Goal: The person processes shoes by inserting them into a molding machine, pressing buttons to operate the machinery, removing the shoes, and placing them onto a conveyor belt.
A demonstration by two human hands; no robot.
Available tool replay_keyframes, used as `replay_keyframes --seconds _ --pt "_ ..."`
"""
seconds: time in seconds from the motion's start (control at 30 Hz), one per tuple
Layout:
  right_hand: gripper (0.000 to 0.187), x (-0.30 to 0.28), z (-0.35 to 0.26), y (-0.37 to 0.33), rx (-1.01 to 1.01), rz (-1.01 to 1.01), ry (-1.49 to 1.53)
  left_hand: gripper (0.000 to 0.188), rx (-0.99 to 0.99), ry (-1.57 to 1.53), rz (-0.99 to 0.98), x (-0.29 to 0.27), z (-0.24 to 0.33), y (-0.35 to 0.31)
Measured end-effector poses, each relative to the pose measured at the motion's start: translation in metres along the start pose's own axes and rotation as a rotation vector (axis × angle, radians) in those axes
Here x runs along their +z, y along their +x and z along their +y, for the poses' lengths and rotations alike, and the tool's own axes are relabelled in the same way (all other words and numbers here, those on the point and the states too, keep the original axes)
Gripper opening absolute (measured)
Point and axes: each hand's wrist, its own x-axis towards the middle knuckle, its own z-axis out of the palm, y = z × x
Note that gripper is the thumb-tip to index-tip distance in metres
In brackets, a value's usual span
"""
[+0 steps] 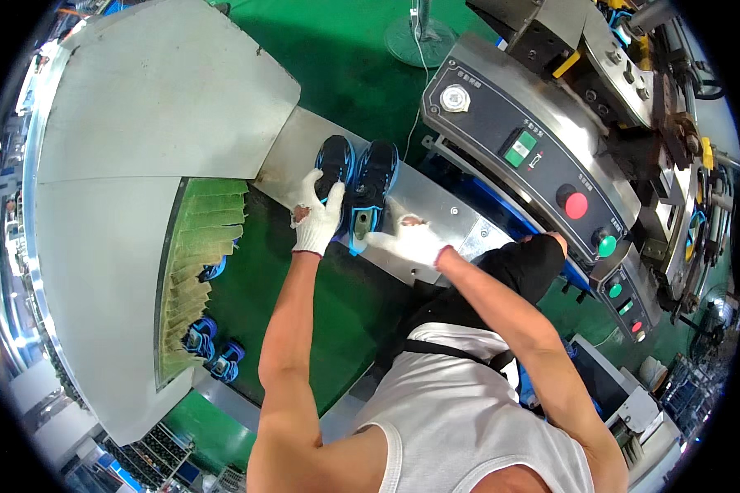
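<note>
Two black sneakers with bright blue trim stand side by side, toes pointing away from me, on a grey metal plate [477, 228]. White work gloves with torn patches cover both my hands. My left hand [316, 217] is around the heel part of the left sneaker [333, 158], its thumb and fingers on either side; the glove hides that heel. Beside the heel of the right sneaker [372, 177], my right hand [413, 241] holds nothing, thumb stretched toward the heel and fingers apart. A blue-edged opening shows at the back of the right sneaker.
On the left is a large pale machine housing [168, 90] with a green strip curtain [201, 279]; more blue sneakers [224, 361] lie by its lower edge. A control panel [518, 152] with red and green buttons stands at the right. A round stand base [420, 41] and cable are beyond.
</note>
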Motion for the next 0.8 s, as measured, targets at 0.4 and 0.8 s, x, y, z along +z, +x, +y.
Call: replay_keyframes --seconds 0.4,0.8 --pt "0.063 -0.064 0.082 -0.251 0.022 0.631 0.565 0.046 -1.244 0.780 0.365 -0.241 -0.228 -0.246" --pt "0.057 -0.080 0.109 -0.300 0.334 0.694 0.199 0.051 -1.259 0.440 0.320 -0.249 -0.409 -0.356"
